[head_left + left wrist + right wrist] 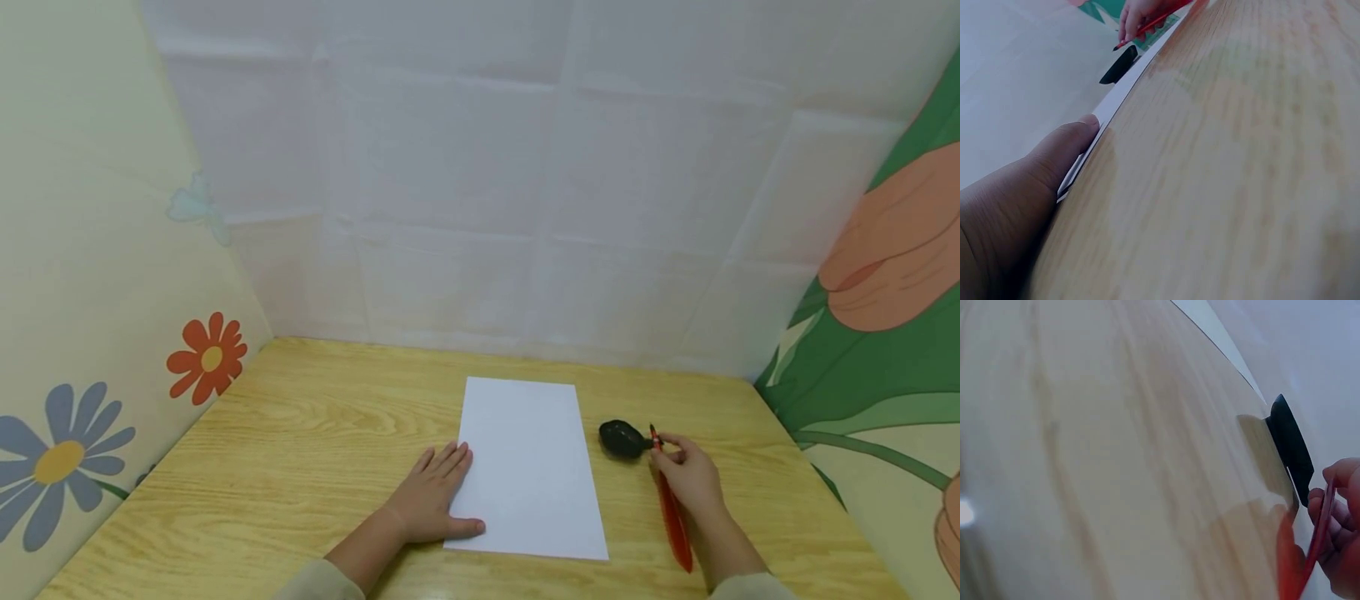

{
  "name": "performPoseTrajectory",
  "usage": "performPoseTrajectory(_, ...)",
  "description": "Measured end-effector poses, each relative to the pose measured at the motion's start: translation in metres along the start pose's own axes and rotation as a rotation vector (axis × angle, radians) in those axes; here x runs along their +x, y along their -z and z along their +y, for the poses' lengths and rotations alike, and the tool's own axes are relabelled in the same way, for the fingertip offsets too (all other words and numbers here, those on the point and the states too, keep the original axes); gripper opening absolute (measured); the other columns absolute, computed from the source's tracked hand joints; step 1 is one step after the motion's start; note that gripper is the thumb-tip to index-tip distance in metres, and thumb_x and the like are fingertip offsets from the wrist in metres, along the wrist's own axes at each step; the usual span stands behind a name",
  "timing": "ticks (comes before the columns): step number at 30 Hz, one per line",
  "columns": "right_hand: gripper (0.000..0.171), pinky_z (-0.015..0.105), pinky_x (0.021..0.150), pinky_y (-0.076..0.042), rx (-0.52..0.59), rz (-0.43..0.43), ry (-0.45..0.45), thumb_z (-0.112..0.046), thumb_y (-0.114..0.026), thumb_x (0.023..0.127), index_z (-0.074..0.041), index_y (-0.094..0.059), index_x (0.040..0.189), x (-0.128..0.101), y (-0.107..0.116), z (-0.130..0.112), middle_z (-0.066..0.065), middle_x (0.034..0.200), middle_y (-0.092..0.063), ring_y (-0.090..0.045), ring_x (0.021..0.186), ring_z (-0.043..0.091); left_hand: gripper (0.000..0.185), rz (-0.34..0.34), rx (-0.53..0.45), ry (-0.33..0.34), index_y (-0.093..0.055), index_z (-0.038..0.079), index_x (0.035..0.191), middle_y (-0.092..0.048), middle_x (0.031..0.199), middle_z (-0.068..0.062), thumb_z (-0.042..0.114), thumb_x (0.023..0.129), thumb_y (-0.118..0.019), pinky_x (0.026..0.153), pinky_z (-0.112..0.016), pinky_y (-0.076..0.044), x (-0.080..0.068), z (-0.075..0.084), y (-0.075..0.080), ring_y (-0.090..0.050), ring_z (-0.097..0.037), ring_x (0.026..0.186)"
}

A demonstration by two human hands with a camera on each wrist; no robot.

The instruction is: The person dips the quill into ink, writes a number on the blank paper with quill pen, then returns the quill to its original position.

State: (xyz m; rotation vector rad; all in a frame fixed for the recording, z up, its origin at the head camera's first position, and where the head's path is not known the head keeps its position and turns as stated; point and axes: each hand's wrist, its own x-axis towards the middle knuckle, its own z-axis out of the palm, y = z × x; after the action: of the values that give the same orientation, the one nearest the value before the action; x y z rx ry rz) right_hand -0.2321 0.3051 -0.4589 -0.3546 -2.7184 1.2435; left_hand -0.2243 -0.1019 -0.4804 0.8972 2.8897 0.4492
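A white sheet of paper (528, 467) lies flat on the wooden table (300, 467). My left hand (435, 496) rests flat on the paper's left edge, fingers straight, thumb along the near corner; the thumb (1063, 147) shows in the left wrist view against the sheet's edge (1125, 87). My right hand (686, 475) holds a red pen (671, 508) just right of the paper, its tip beside a small black rounded object (622, 439). In the right wrist view the pen (1319, 537) and the black object (1288, 447) sit close together.
Patterned panels close in the table: a flowered one on the left (82, 350), a pale quilted one behind (525, 183), a green and orange one on the right (885, 333). Bare wood lies left of the paper.
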Motion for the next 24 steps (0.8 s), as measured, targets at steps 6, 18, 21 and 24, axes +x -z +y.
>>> performPoseTrajectory(6,0.049,0.025,0.059,-0.049,0.033,-0.005,0.001,-0.024,-0.059,0.096,-0.006,-0.050,0.140,-0.002,-0.001,-0.002,0.021,0.106,-0.070,-0.060,0.073,0.010,0.107,0.001,-0.003,0.002,-0.024,0.002,0.155,-0.023,0.163,-0.013,0.074,0.082,-0.055,0.123,-0.055,-0.012,0.000,0.000,0.001,-0.017,-0.031,0.152)
performPoseTrajectory(18,0.040,0.017,0.067,-0.049,0.209,0.007,-0.011,-0.014,-0.055,0.099,-0.003,-0.054,0.138,-0.002,-0.010,-0.006,0.010,0.098,-0.060,-0.052,0.080,0.008,0.106,-0.004,-0.010,0.006,-0.024,0.002,0.154,-0.023,0.163,-0.013,0.073,0.082,-0.056,0.123,-0.055,-0.012,0.000,0.002,0.003,-0.017,-0.031,0.152)
performPoseTrajectory(21,0.040,0.015,0.069,-0.049,0.220,0.006,-0.013,-0.014,-0.054,0.099,-0.003,-0.054,0.138,-0.002,-0.012,-0.007,0.010,0.101,-0.058,-0.050,0.082,0.007,0.106,-0.008,-0.013,0.005,-0.025,0.002,0.154,-0.023,0.163,-0.013,0.072,0.082,-0.056,0.122,-0.055,-0.013,-0.001,0.003,0.004,-0.017,-0.031,0.152)
performPoseTrajectory(24,0.040,0.015,0.070,-0.047,0.196,0.017,0.000,-0.017,-0.053,0.100,-0.004,-0.054,0.138,-0.002,-0.013,-0.007,0.013,0.108,-0.059,-0.050,0.084,0.007,0.106,-0.012,-0.013,0.004,-0.024,0.002,0.154,-0.023,0.163,-0.013,0.072,0.082,-0.056,0.122,-0.055,-0.013,-0.001,0.003,0.004,-0.017,-0.031,0.152)
